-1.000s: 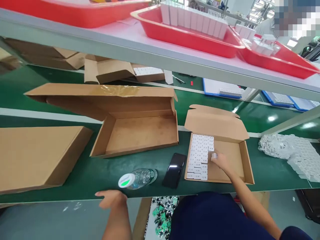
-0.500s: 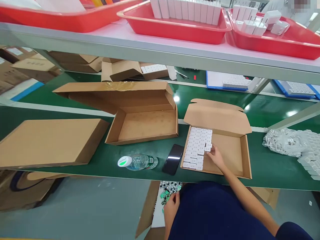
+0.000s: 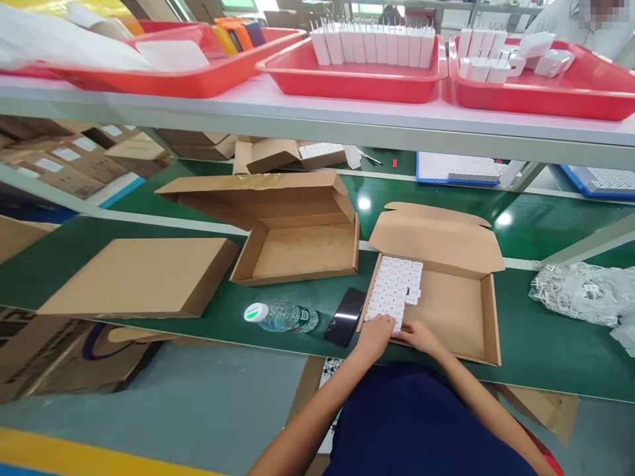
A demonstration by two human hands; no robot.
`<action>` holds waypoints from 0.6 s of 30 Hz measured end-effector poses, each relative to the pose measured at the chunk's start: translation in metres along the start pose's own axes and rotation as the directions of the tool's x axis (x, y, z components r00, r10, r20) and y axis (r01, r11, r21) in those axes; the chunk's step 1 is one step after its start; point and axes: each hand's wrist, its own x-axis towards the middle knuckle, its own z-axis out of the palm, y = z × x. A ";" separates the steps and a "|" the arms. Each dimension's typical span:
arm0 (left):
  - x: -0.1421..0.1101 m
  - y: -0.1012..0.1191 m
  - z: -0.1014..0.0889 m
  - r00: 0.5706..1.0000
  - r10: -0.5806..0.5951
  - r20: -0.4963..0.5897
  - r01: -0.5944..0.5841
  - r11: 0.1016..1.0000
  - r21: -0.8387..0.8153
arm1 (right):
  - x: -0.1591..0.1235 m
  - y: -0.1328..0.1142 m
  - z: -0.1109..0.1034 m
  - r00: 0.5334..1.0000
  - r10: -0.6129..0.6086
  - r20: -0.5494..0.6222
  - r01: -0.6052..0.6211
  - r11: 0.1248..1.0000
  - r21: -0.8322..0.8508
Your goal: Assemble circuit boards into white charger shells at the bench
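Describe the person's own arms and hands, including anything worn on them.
The left hand and right hand are without gloves. The left forearm and right forearm are uncovered where they show, with no watch or bracelet visible and no sleeve in view. The person wears a plain dark navy garment on the body.

No word or number can be read with certainty. A green mark (image 3: 253,314) is borne by the cap (image 3: 258,307) of the bottle (image 3: 282,317); the print on its green label (image 3: 303,318) is too small. Large dark characters on the near-left carton (image 3: 64,370) are cut off by the table (image 3: 223,320). White labels (image 3: 65,154) are seen on the far-left cartons (image 3: 92,166), their text blurred. Faint marks on the white pieces (image 3: 391,284) cannot be made out.
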 end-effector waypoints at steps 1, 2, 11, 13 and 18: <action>0.000 0.001 0.001 1.000 0.000 0.008 0.000 1.000 0.025 | -0.002 0.001 0.003 1.000 -0.007 -0.012 0.007 1.000 0.005; 0.000 0.002 0.002 1.000 -0.001 0.014 0.000 0.999 0.044 | -0.004 0.002 0.006 1.000 -0.012 -0.027 0.012 1.000 0.009; -0.040 -0.024 -0.070 0.991 -0.060 -0.117 0.067 0.996 0.056 | -0.034 0.020 0.012 0.979 -0.053 -0.199 0.058 0.998 0.024; -0.042 -0.058 -0.115 0.967 -0.150 -0.206 0.165 0.985 0.057 | -0.047 0.026 0.010 0.971 -0.077 -0.227 0.085 0.996 0.027; -0.024 -0.176 -0.205 0.896 -0.369 -0.249 0.384 0.923 0.015 | -0.066 0.038 0.005 0.955 -0.116 -0.273 0.114 0.993 -0.022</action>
